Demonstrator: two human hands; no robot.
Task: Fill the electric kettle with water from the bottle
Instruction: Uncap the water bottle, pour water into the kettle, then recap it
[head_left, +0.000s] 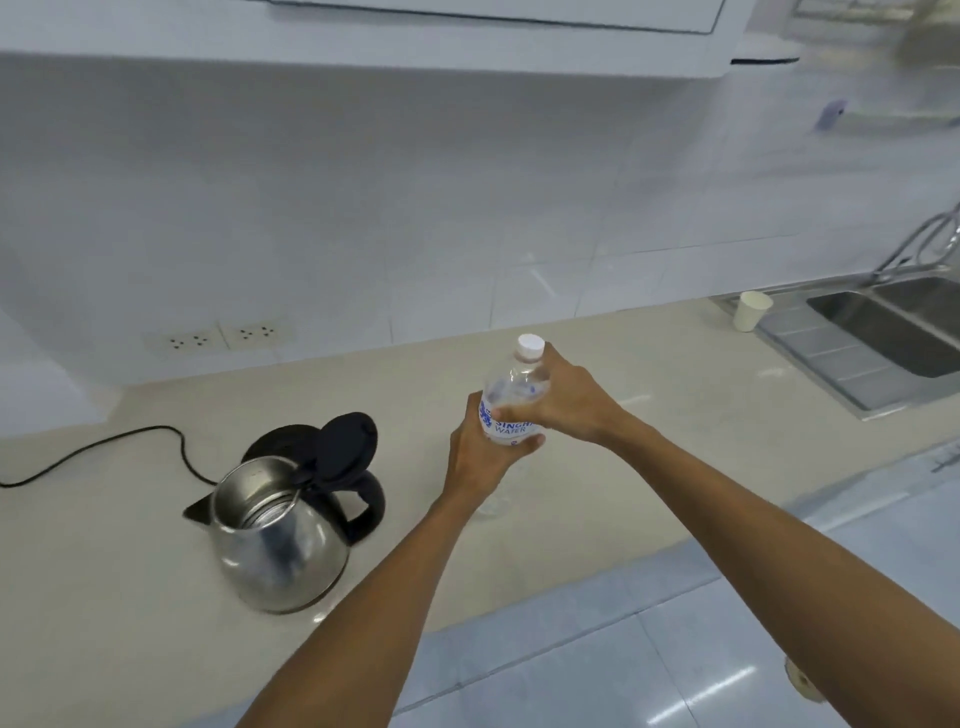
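Both hands grip one clear water bottle (511, 400) above the counter (597, 467): the left hand (480, 452) is wrapped around the lower body at the blue-printed label, fingers closed on it, and the right hand (563, 402) is closed over the upper shoulder just below the neck. The white cap (530, 345) is on the bottle, and the bottle stands roughly upright, tilted slightly. Whether its base touches the counter cannot be told, since the left hand covers it. To the left of the hands, well apart from the bottle, the steel electric kettle (278, 535) stands on the counter with its black lid (345, 447) hinged open, the interior exposed, the spout toward the left and the black handle toward the right. A black base (275, 439) lies just behind the kettle, and a black cord (104, 449) runs from it leftward across the counter. Two wall sockets (221, 338) sit on the tiled wall behind. At the far right, a paper cup (750, 310) stands beside a steel sink (883, 332) with a tap (930, 244).
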